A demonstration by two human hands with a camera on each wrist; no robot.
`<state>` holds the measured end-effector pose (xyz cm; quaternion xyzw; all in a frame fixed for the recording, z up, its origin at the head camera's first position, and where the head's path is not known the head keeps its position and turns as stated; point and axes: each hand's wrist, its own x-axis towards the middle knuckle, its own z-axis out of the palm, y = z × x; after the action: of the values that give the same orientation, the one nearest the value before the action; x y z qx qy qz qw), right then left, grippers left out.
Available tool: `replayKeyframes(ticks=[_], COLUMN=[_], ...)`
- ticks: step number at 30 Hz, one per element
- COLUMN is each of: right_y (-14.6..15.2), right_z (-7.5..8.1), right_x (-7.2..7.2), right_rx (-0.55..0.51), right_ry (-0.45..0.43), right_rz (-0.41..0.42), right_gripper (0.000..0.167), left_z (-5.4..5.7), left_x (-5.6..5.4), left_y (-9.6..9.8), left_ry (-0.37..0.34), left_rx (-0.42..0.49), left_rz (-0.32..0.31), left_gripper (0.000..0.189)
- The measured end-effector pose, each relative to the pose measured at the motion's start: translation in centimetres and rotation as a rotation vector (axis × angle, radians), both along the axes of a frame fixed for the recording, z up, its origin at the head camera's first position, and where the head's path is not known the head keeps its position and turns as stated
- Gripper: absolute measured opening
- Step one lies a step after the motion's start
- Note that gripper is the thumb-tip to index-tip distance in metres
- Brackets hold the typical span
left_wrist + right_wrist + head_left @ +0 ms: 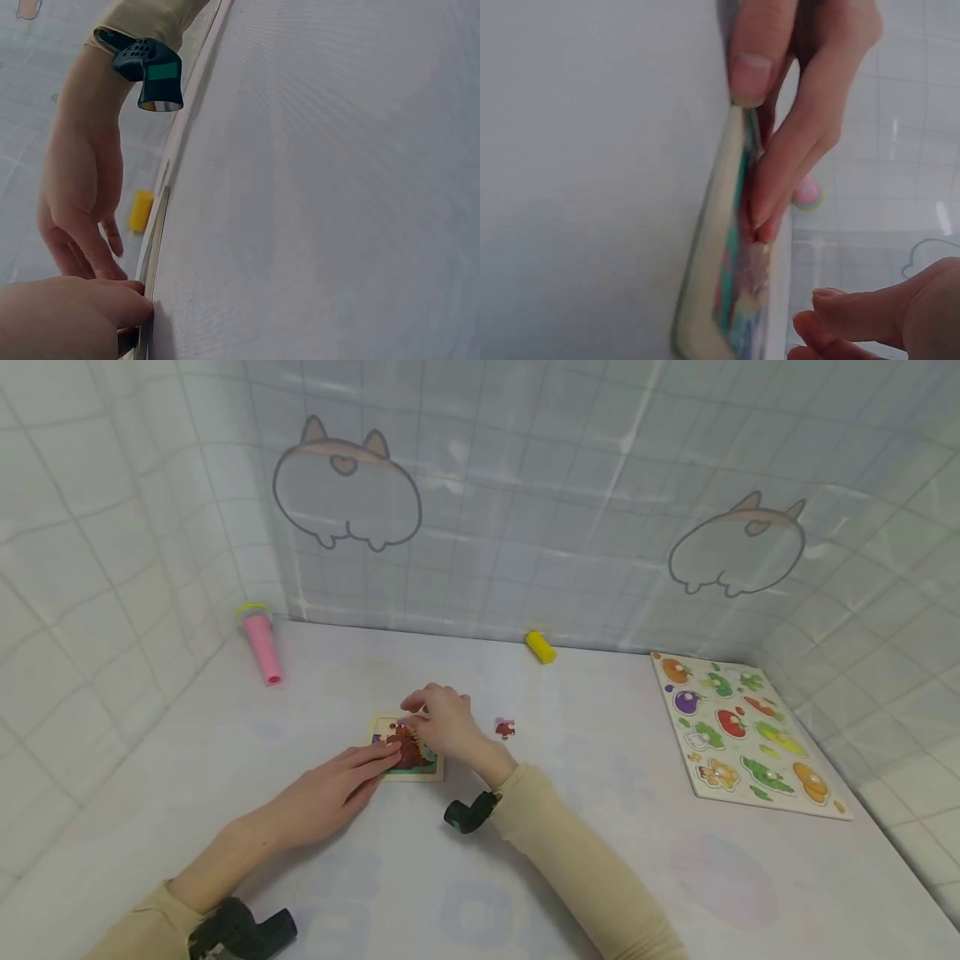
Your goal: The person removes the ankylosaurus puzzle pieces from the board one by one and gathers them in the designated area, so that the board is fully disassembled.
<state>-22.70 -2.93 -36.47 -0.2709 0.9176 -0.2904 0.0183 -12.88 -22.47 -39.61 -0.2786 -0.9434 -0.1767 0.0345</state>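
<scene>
A small jigsaw puzzle [411,758] in a pale wooden frame, with a reddish-brown spiky animal, lies flat on the table. My left hand [352,781] rests on its left side, straight fingers on the picture; in the right wrist view the thumb [751,75] touches the frame's edge. Over the puzzle's upper part, my right hand [442,722] has its fingers bent. A small purple patch shows at its fingertips in the head view; I cannot tell whether that is a pinched piece. One loose purple-and-red puzzle piece [505,727] lies just right of this hand.
A pink toy microphone [262,647] lies at the back left. A yellow cylinder [540,647] is by the back wall. To the right lies a vegetable puzzle board [690,768]. Tile-patterned sheets [525,527] enclose the table's back and sides.
</scene>
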Motion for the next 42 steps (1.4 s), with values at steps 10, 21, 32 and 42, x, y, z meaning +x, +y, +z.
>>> replayKeyframes(ticks=[10,21,32,42], right_y=[-0.1,0.0,0.0,-0.1], right_z=[-0.8,-1.1,-1.3,-1.8], right_x=[-0.3,-0.2,-0.2,-0.2], right_rx=[0.144,0.207,0.194,0.210], right_ry=[0.013,0.061,0.050,0.008], right_rz=[0.025,0.073,0.082,0.063], right_gripper=[0.026,0.030,0.025,0.028], left_z=[-0.1,0.2,-0.3,-0.3], left_x=[-0.2,-0.3,-0.5,-0.5], left_y=[-0.1,0.0,-0.2,0.0], left_ry=[0.028,0.015,0.023,0.018], left_rx=[0.019,0.029,0.027,0.024], left_rz=[-0.016,-0.016,-0.021,-0.016], left_gripper=[0.044,0.043,0.043,0.043])
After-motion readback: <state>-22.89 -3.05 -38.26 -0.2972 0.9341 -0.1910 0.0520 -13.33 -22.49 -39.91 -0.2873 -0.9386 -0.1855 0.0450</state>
